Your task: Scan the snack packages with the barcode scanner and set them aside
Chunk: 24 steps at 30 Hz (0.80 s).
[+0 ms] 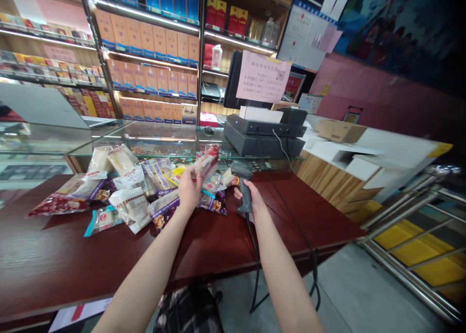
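My left hand [190, 188] is closed on a red-and-clear snack packet [209, 160], lifted above the pile of wrapped food. My right hand [251, 196] wraps the handle of a dark grey barcode scanner [245, 187], its head toward the packet and its cable hanging down over the table edge. Around and left of my left hand lie several packaged breads and snacks: a white striped packet [131, 208], a small blue-edged packet [104, 220], a purple packet [214, 203] and a large red bag [63, 197]. Part of the held packet is hidden by my fingers.
A dark red table [138, 255] carries the packets. Behind it stand a glass counter [153, 134] and a monitor [233, 83] with a pink sign [262, 78] above black boxes [262, 141]. Shelves of boxed goods [145, 39] line the back. A metal railing [411, 248] is at right.
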Each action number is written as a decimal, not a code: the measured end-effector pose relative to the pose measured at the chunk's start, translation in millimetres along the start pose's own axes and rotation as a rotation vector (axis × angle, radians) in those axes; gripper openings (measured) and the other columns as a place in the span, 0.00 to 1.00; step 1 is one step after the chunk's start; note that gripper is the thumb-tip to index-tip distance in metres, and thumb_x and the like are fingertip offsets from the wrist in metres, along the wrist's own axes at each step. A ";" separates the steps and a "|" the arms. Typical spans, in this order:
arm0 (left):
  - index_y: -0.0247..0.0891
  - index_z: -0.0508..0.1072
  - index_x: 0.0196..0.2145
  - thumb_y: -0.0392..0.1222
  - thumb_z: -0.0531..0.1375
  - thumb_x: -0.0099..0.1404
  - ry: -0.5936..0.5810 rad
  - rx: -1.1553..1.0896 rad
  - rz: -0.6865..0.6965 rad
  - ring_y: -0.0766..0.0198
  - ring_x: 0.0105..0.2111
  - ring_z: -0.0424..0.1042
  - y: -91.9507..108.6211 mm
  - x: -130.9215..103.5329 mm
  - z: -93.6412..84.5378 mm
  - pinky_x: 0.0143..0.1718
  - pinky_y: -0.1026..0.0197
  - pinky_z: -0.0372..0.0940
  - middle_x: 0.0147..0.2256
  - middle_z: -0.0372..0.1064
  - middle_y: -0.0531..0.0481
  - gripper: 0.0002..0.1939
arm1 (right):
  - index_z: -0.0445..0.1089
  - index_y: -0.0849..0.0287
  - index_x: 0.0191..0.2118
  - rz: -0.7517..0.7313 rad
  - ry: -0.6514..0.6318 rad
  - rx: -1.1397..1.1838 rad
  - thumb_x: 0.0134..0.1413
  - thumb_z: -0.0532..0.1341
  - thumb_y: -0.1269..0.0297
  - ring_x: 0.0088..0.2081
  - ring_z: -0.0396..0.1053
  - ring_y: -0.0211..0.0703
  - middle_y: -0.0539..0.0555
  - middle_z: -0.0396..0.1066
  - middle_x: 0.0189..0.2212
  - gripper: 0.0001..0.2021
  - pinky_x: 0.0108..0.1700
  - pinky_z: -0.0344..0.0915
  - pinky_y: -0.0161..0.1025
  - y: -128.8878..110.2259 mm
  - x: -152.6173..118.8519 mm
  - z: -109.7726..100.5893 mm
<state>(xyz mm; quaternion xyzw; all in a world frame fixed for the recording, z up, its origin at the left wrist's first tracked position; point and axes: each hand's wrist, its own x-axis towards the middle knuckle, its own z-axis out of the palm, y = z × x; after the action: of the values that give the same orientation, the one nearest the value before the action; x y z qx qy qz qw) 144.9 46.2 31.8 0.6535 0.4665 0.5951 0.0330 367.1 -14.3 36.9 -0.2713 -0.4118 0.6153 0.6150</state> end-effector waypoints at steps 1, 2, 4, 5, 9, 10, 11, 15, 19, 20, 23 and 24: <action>0.35 0.67 0.49 0.43 0.52 0.67 0.064 0.014 0.025 0.53 0.46 0.72 -2.4 2.7 -2.7 0.51 0.52 0.64 0.43 0.72 0.38 0.15 | 0.71 0.58 0.34 -0.006 0.004 0.010 0.51 0.58 0.57 0.18 0.50 0.31 0.52 0.73 0.28 0.11 0.22 0.54 0.33 0.0 0.5 -0.7; 0.34 0.67 0.50 0.41 0.52 0.68 0.113 0.033 0.054 0.53 0.49 0.70 -3.8 4.7 -5.4 0.55 0.50 0.61 0.45 0.71 0.37 0.16 | 0.71 0.58 0.34 -0.008 0.011 0.017 0.51 0.58 0.57 0.18 0.50 0.31 0.53 0.74 0.29 0.11 0.22 0.54 0.33 -0.1 0.9 -1.1; 0.33 0.66 0.54 0.38 0.51 0.67 0.138 0.093 0.130 0.53 0.55 0.66 -2.9 6.2 -9.4 0.61 0.48 0.55 0.51 0.69 0.36 0.19 | 0.71 0.59 0.34 -0.008 0.032 0.027 0.51 0.58 0.58 0.18 0.50 0.31 0.53 0.74 0.30 0.11 0.22 0.53 0.33 -0.3 1.2 -1.3; 0.34 0.65 0.56 0.36 0.51 0.66 0.107 0.135 0.174 0.53 0.57 0.64 -1.0 5.4 -10.5 0.63 0.47 0.51 0.54 0.67 0.36 0.20 | 0.71 0.59 0.35 -0.004 0.042 0.028 0.51 0.58 0.58 0.18 0.51 0.30 0.53 0.74 0.30 0.11 0.22 0.53 0.33 -0.5 1.1 -1.2; 0.37 0.70 0.54 0.31 0.52 0.62 -0.187 0.306 0.376 0.51 0.59 0.62 10.1 -4.2 -9.0 0.66 0.44 0.44 0.56 0.67 0.38 0.23 | 0.71 0.59 0.34 0.004 0.072 0.013 0.50 0.59 0.57 0.18 0.53 0.31 0.53 0.75 0.30 0.11 0.22 0.54 0.33 -0.4 0.5 -1.1; 0.37 0.72 0.52 0.32 0.52 0.62 -0.252 0.328 0.412 0.50 0.59 0.62 12.7 -6.5 -8.0 0.66 0.45 0.44 0.55 0.67 0.38 0.22 | 0.72 0.59 0.34 0.003 0.081 0.004 0.50 0.59 0.57 0.18 0.54 0.31 0.52 0.74 0.29 0.11 0.23 0.55 0.33 -0.2 0.3 -1.2; 0.36 0.73 0.51 0.32 0.52 0.62 -0.296 0.343 0.429 0.50 0.58 0.63 15.0 -8.2 -7.4 0.65 0.46 0.46 0.54 0.68 0.38 0.20 | 0.72 0.59 0.33 -0.001 0.092 -0.005 0.49 0.59 0.57 0.18 0.55 0.31 0.52 0.74 0.28 0.11 0.23 0.55 0.33 0.0 0.2 -1.3; 0.35 0.73 0.52 0.38 0.52 0.65 -0.274 0.387 0.367 0.48 0.53 0.66 21.9 -8.9 -8.6 0.61 0.47 0.53 0.51 0.70 0.38 0.19 | 0.73 0.59 0.34 -0.009 0.176 -0.041 0.48 0.61 0.55 0.20 0.58 0.33 0.53 0.76 0.30 0.13 0.23 0.57 0.34 2.3 2.7 -2.4; 0.38 0.73 0.52 0.46 0.54 0.66 -0.232 0.424 0.355 0.45 0.51 0.65 24.8 -8.6 -11.5 0.60 0.42 0.49 0.45 0.71 0.38 0.20 | 0.74 0.58 0.35 -0.064 0.411 -0.147 0.43 0.63 0.55 0.28 0.68 0.39 0.54 0.77 0.36 0.14 0.27 0.62 0.35 8.9 11.2 -6.4; 0.39 0.74 0.50 0.46 0.54 0.66 -0.232 0.425 0.358 0.45 0.50 0.65 25.1 -9.3 -11.7 0.60 0.41 0.49 0.44 0.72 0.39 0.18 | 0.74 0.58 0.35 -0.091 0.484 -0.181 0.41 0.64 0.55 0.31 0.70 0.41 0.54 0.77 0.36 0.14 0.29 0.63 0.35 11.0 13.5 -7.8; 0.40 0.76 0.45 0.45 0.54 0.66 -0.225 0.416 0.361 0.46 0.49 0.66 25.9 -12.0 -11.0 0.59 0.41 0.50 0.41 0.72 0.40 0.15 | 0.73 0.56 0.35 -0.182 0.633 -0.245 0.36 0.67 0.57 0.36 0.72 0.45 0.50 0.77 0.32 0.16 0.33 0.65 0.36 16.5 18.9 -11.4; 0.40 0.77 0.45 0.45 0.54 0.66 -0.211 0.409 0.358 0.46 0.49 0.65 26.4 -12.8 -10.8 0.60 0.41 0.49 0.42 0.72 0.40 0.15 | 0.73 0.56 0.35 -0.194 0.648 -0.248 0.35 0.67 0.57 0.37 0.72 0.45 0.49 0.77 0.30 0.16 0.34 0.65 0.36 18.1 20.2 -12.3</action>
<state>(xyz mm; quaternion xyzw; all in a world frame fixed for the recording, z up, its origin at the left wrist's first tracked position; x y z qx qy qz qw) 153.1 17.5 41.1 0.7768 0.4482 0.4136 -0.1567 365.8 9.3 18.8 -0.4846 -0.2907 0.3813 0.7316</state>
